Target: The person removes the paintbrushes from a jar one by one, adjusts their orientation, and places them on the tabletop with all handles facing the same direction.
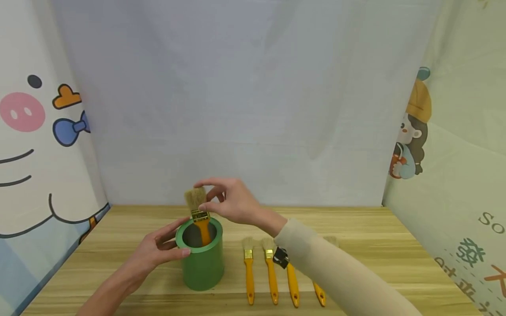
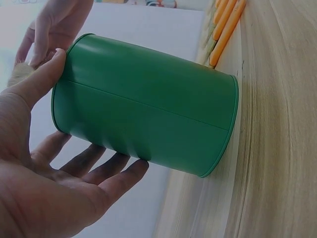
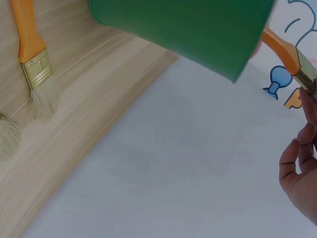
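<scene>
A green can [image 1: 203, 267] stands upright on the table with its mouth facing up. My left hand [image 1: 152, 251] holds it from the left, the thumb at the rim and the fingers spread along the side [image 2: 74, 183]. Over the mouth, my right hand [image 1: 233, 202] pinches a paintbrush [image 1: 202, 224] near its metal ferrule. The brush's pale bristles point up, and its orange handle reaches down into the can's opening; the can wall hides the handle's end. In the right wrist view, the brush handle [image 3: 282, 49] shows beside the can's rim.
Several more paintbrushes lie in a row right of the can, bristles away from me, among them a narrow brush [image 1: 249, 276] and a neighbouring brush [image 1: 272, 276]. My right sleeve partly covers the farther ones. A pale cloth [image 1: 245, 109] hangs behind the wooden table [image 1: 130, 219].
</scene>
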Demonstrator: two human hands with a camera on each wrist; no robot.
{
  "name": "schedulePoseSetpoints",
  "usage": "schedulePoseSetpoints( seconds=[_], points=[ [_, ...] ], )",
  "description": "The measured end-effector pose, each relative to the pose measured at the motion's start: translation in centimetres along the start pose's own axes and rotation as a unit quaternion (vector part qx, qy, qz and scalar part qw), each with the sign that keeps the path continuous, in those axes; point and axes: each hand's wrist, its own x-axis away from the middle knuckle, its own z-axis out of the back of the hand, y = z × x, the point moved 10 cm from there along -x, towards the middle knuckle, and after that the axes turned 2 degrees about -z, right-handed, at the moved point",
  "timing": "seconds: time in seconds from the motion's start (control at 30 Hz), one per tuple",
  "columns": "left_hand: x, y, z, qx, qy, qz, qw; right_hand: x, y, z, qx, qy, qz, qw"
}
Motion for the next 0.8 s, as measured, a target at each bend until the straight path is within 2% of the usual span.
schedulePoseSetpoints(
  seconds=[0.4,0.8],
  points=[
    [-0.1,-0.1,-0.1,-0.002,-0.001,0.01,0.9999,-0.1,-1.9,3.6,-0.025,0.053,0.028,0.9979],
    [-0.1,-0.1,0.0,0.0,-0.002,0.002,1.0,-0.7,-3.3,8.2,-0.049,0.1,0.045,0.9927]
  ],
)
